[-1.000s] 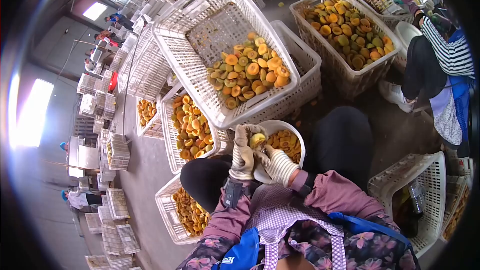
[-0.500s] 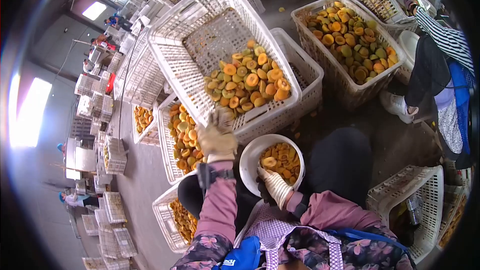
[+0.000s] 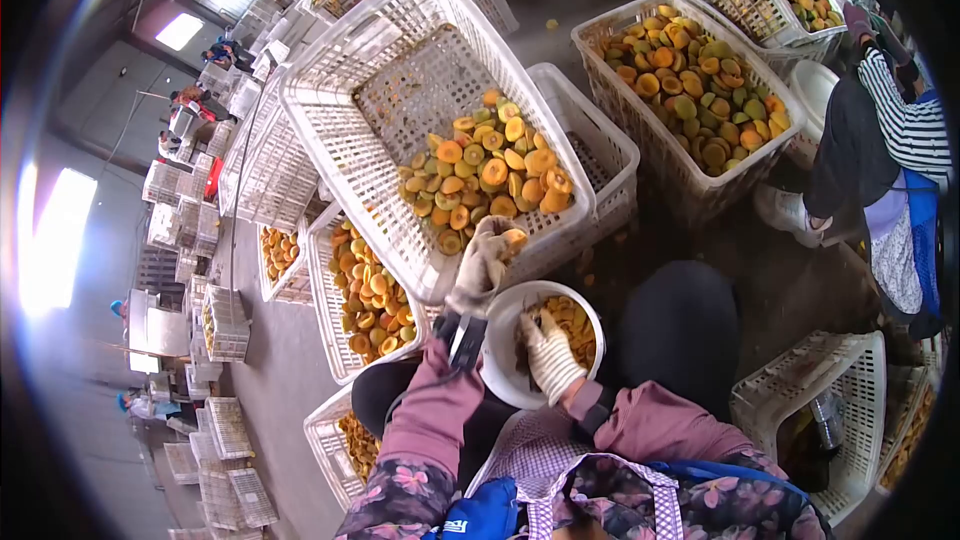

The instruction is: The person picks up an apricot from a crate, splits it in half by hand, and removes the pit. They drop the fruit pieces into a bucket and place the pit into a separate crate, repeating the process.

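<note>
My left hand, in a pale work glove, is at the near edge of the large tilted white crate, its fingers closed round an orange fruit half. More halved fruit lies heaped in that crate. My right hand, in a striped glove with dark fingertips, is over the white bucket, its fingers bent inward. Whatever those fingers hold is too small to make out. Orange fruit pieces lie in the bucket beside it.
Left of the bucket stands a crate of fruit halves. Another full crate is at the upper right, near a seated person in striped sleeves. A crate holding a bottle sits lower right. Stacked crates and people are farther left.
My left hand has moved right along the crate's near edge and closed on a fruit half. My right hand has shifted slightly up inside the bucket area. The view has moved a little.
</note>
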Demonstrator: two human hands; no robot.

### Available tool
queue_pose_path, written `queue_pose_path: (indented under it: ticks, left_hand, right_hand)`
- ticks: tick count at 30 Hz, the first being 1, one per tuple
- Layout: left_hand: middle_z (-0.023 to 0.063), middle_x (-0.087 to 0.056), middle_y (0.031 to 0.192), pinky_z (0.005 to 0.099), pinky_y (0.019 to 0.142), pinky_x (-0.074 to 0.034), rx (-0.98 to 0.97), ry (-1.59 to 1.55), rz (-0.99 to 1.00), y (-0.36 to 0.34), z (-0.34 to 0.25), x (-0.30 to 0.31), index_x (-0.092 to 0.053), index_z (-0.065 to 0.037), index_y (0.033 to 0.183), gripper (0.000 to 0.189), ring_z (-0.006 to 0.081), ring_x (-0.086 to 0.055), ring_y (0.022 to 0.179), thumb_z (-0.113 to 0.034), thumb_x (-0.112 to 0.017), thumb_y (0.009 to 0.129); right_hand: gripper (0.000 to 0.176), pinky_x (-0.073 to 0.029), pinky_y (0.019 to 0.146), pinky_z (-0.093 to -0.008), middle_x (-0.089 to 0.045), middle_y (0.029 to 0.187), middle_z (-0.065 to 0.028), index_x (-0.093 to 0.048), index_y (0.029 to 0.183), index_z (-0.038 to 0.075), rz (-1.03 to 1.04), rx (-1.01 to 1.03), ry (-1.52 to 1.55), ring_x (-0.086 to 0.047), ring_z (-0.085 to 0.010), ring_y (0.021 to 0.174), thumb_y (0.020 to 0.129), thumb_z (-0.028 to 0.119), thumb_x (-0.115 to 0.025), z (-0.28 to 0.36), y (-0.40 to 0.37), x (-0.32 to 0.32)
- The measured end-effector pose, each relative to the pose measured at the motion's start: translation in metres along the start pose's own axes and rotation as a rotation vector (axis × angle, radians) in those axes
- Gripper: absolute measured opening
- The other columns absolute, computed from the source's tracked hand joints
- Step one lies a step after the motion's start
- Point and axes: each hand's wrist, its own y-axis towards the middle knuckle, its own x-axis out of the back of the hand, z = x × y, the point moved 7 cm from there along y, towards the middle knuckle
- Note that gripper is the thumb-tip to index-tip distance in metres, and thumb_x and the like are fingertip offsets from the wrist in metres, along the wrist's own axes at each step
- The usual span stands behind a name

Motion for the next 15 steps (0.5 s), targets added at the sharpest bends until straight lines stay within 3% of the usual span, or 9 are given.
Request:
queue_pose_path:
  ticks: [1, 3, 4, 6, 9, 11, 13, 15]
  left_hand:
    - [0.0053, -0.056, 0.092, 0.0260, 0.075, -0.045, -0.298, 0.096, 0.056, -0.026, -0.012, -0.011, -0.053, -0.001, 0.097, 0.019, 0.0127, -0.053, 0.086, -0.014, -0.053, 0.084]
    - [0.0083, -0.058, 0.094, 0.0298, 0.080, -0.046, -0.242, 0.390, 0.071, -0.065, -0.007, -0.023, -0.054, -0.002, 0.097, 0.020, 0.0162, -0.055, 0.088, -0.018, -0.045, 0.089]
    - [0.0092, -0.058, 0.094, 0.0313, 0.080, -0.047, -0.184, 0.118, 0.031, -0.076, 0.001, -0.021, -0.054, -0.002, 0.097, 0.023, 0.0182, -0.056, 0.087, -0.021, -0.043, 0.091]
    - [0.0107, -0.059, 0.088, 0.0322, 0.077, -0.047, -0.078, -0.359, -0.101, -0.090, 0.015, -0.017, -0.054, -0.002, 0.095, 0.030, 0.0219, -0.058, 0.080, -0.029, -0.040, 0.095]
    - [0.0104, -0.058, 0.085, 0.0322, 0.075, -0.047, -0.052, -0.484, -0.135, -0.099, 0.028, -0.015, -0.053, -0.004, 0.092, 0.034, 0.0215, -0.057, 0.077, -0.034, -0.038, 0.096]
    - [0.0094, -0.057, 0.082, 0.0306, 0.072, -0.047, -0.094, -0.402, -0.140, -0.109, 0.023, -0.019, -0.052, -0.005, 0.089, 0.037, 0.0195, -0.056, 0.074, -0.038, -0.036, 0.096]
    - [0.0078, -0.058, 0.080, 0.0274, 0.071, -0.046, -0.116, -0.255, -0.214, -0.119, 0.018, -0.019, -0.052, -0.005, 0.087, 0.037, 0.0166, -0.056, 0.073, -0.037, -0.037, 0.096]
    - [0.0060, -0.058, 0.078, 0.0249, 0.069, -0.045, -0.084, -0.231, -0.256, -0.117, 0.023, -0.014, -0.052, -0.005, 0.086, 0.035, 0.0139, -0.055, 0.071, -0.035, -0.037, 0.097]
  right_hand:
    - [0.032, -0.043, 0.074, -0.0285, -0.057, 0.093, -0.0095, -0.050, 0.110, 0.002, 0.005, -0.027, 0.058, -0.051, -0.0163, 0.084, 0.091, 0.028, -0.050, 0.023, -0.005, 0.002]
    - [0.033, -0.043, 0.076, -0.0300, -0.058, 0.096, -0.0110, -0.049, 0.113, 0.000, 0.023, 0.159, -0.115, -0.052, -0.0191, 0.084, 0.091, 0.026, -0.050, 0.024, 0.002, 0.001]
    - [0.033, -0.044, 0.076, -0.0316, -0.058, 0.095, -0.0135, -0.048, 0.113, -0.001, 0.033, 0.213, -0.267, -0.053, -0.0214, 0.084, 0.092, 0.024, -0.049, 0.023, 0.002, 0.001]
    - [0.032, -0.044, 0.073, -0.0326, -0.060, 0.090, -0.0155, -0.049, 0.113, -0.002, 0.088, 0.153, -0.261, -0.054, -0.0235, 0.079, 0.092, 0.022, -0.048, 0.023, -0.007, -0.003]
    - [0.032, -0.045, 0.071, -0.0341, -0.060, 0.088, -0.0176, -0.049, 0.113, -0.001, 0.108, 0.153, -0.339, -0.056, -0.0268, 0.077, 0.092, 0.022, -0.047, 0.019, -0.015, -0.004]
    - [0.032, -0.046, 0.069, -0.0353, -0.061, 0.087, -0.0189, -0.049, 0.113, -0.001, 0.105, 0.172, -0.390, -0.057, -0.0292, 0.077, 0.092, 0.022, -0.047, 0.029, -0.023, -0.003]
    - [0.031, -0.046, 0.068, -0.0375, -0.061, 0.087, -0.0214, -0.050, 0.111, 0.000, 0.122, 0.128, -0.693, -0.059, -0.0340, 0.079, 0.091, 0.024, -0.047, 0.044, -0.031, -0.003]
    - [0.031, -0.047, 0.068, -0.0380, -0.062, 0.087, -0.0213, -0.050, 0.110, 0.000, 0.140, 0.122, -0.780, -0.059, -0.0350, 0.079, 0.091, 0.025, -0.047, 0.059, -0.038, -0.004]
